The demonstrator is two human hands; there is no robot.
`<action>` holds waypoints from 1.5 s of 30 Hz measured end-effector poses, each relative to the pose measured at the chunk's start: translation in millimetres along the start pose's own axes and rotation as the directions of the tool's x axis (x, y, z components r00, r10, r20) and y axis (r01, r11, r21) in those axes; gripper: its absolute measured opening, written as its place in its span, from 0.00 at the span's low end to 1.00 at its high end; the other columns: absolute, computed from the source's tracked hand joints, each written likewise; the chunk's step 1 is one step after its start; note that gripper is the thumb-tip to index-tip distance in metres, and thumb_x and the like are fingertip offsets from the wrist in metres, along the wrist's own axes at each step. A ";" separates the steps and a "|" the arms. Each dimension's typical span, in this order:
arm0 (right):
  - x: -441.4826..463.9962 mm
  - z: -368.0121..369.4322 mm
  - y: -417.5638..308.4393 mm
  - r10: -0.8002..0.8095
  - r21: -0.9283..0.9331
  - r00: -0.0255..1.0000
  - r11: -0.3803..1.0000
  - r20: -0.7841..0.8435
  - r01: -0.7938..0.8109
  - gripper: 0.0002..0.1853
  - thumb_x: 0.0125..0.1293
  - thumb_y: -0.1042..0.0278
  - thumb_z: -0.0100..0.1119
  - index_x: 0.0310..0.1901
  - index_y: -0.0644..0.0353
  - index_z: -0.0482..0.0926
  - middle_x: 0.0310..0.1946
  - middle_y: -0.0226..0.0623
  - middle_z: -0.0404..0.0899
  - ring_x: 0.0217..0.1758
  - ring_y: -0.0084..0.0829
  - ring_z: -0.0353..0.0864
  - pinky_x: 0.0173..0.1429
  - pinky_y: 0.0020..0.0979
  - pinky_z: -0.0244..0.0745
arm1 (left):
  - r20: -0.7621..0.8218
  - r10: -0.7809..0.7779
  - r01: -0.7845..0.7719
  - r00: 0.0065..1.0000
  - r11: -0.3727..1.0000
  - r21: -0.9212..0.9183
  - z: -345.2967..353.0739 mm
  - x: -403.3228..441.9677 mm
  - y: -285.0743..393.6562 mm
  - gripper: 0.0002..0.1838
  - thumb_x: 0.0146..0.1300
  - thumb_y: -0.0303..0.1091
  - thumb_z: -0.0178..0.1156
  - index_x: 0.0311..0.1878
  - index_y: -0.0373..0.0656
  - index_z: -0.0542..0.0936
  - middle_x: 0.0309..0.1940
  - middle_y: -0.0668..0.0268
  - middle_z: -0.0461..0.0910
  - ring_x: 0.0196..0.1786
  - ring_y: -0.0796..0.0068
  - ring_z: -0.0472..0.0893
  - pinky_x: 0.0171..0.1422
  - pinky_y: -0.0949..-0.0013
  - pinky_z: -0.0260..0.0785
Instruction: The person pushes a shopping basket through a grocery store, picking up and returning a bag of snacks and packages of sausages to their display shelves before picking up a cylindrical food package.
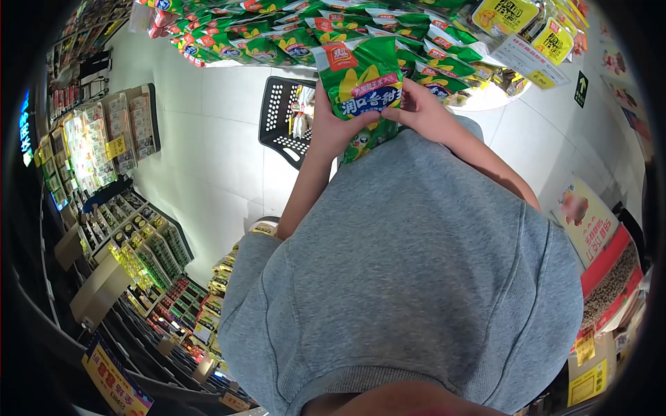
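Observation:
A green packet [364, 73] with a red logo, yellow shapes and a pink band is held upright between both hands, in front of the chest. My left hand [338, 123] grips its left edge, the thumb lying across the lower front. On the right edge, my right hand [418, 111] holds on, its thumb pressed near the middle of the front. Just behind the packet lies a heap of similar green packets [291, 43]. Parts of the packet's edges are hidden under the fingers.
A black perforated basket [272, 111] with some packets inside is on the pale tiled floor [208, 132], left of the hands. Shelves of goods [146, 243] stand at the left. A price sign [531, 61] is at the upper right, a red display bin [610, 277] at the right.

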State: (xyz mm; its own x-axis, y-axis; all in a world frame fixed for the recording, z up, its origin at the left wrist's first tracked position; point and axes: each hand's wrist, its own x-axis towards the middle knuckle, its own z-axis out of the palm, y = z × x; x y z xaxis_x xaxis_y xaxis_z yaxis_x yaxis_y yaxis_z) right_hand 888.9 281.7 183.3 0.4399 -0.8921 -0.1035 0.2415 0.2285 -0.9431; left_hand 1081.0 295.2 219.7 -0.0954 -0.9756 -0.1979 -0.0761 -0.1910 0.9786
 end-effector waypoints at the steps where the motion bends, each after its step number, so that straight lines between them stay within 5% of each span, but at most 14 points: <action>1: 0.0 -2.2 2.0 0.009 -0.054 1.000 0.998 -0.001 -0.009 0.22 0.61 0.64 0.68 0.54 0.61 0.73 0.27 0.22 0.70 0.30 0.17 0.66 0.35 0.24 0.64 | 0.005 0.007 -0.007 1.000 1.000 0.002 0.9 1.7 -0.6 0.46 0.45 0.28 0.78 0.64 0.40 0.59 0.54 0.60 0.75 0.54 0.71 0.78 0.56 0.68 0.75; 10: 2.6 -8.1 8.8 -0.063 -0.309 0.998 0.950 -0.027 0.051 0.21 0.58 0.58 0.70 0.46 0.61 0.74 0.23 0.27 0.64 0.27 0.21 0.64 0.31 0.26 0.61 | 0.021 -0.030 0.029 0.999 0.996 0.080 0.9 1.4 -1.5 0.43 0.49 0.30 0.76 0.64 0.38 0.58 0.55 0.59 0.74 0.54 0.70 0.78 0.55 0.68 0.75; 18: 1.0 -9.2 -0.1 -0.043 -0.350 0.998 0.937 -0.048 0.024 0.24 0.57 0.62 0.71 0.52 0.60 0.74 0.26 0.27 0.70 0.28 0.20 0.68 0.33 0.25 0.65 | 0.051 -0.079 0.077 0.996 0.996 0.051 -1.2 2.8 -4.0 0.41 0.48 0.31 0.76 0.62 0.37 0.62 0.53 0.59 0.76 0.53 0.71 0.79 0.55 0.68 0.75; 21: -0.2 -7.9 -3.8 -0.054 -0.153 0.998 0.987 -0.009 0.052 0.26 0.57 0.67 0.70 0.57 0.60 0.74 0.36 0.30 0.79 0.37 0.19 0.76 0.41 0.24 0.72 | 0.057 -0.086 0.086 0.995 0.996 0.013 -1.4 5.1 -2.5 0.42 0.46 0.30 0.78 0.62 0.38 0.62 0.53 0.59 0.76 0.53 0.71 0.79 0.55 0.68 0.76; 27: -5.1 -8.8 -12.1 0.018 -0.070 0.999 0.997 0.037 -0.015 0.29 0.57 0.74 0.68 0.61 0.61 0.70 0.51 0.34 0.80 0.55 0.23 0.78 0.58 0.29 0.75 | 0.074 -0.055 0.057 0.996 0.998 -0.026 -1.1 8.5 2.6 0.46 0.39 0.26 0.80 0.62 0.40 0.62 0.53 0.60 0.76 0.54 0.70 0.79 0.56 0.66 0.76; 33: -3.7 -12.2 -15.7 0.083 0.047 0.991 0.995 0.109 -0.089 0.30 0.58 0.78 0.67 0.62 0.64 0.68 0.54 0.35 0.78 0.56 0.23 0.77 0.61 0.29 0.74 | 0.069 -0.040 0.038 0.997 0.999 0.031 -1.5 8.9 8.9 0.47 0.36 0.26 0.81 0.61 0.40 0.63 0.53 0.60 0.76 0.55 0.70 0.78 0.57 0.66 0.76; 36: -3.1 -5.4 -11.2 0.029 0.151 0.997 0.988 0.075 -0.040 0.28 0.60 0.77 0.65 0.61 0.64 0.68 0.53 0.34 0.78 0.56 0.23 0.77 0.59 0.28 0.74 | 0.034 -0.032 0.031 0.999 1.000 0.002 0.4 6.5 7.4 0.47 0.36 0.27 0.81 0.61 0.39 0.63 0.53 0.60 0.76 0.54 0.70 0.79 0.57 0.66 0.75; 45: 8.0 1.0 3.6 -0.012 -0.277 0.999 0.961 -0.049 -0.002 0.25 0.56 0.65 0.72 0.53 0.60 0.73 0.27 0.27 0.75 0.30 0.19 0.69 0.35 0.25 0.66 | -0.087 0.081 -0.065 0.993 0.982 0.180 -2.6 0.6 -5.5 0.34 0.54 0.29 0.71 0.62 0.38 0.63 0.54 0.58 0.76 0.54 0.70 0.78 0.57 0.66 0.73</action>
State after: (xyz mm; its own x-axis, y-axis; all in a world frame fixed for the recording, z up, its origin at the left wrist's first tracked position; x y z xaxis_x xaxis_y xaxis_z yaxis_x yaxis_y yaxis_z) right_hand 894.1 275.8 179.4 0.3944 -0.9126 -0.1077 -0.0088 0.1134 -0.9935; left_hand 1083.9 295.4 214.4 -0.0144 -0.9936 -0.1120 -0.2467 -0.1050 0.9634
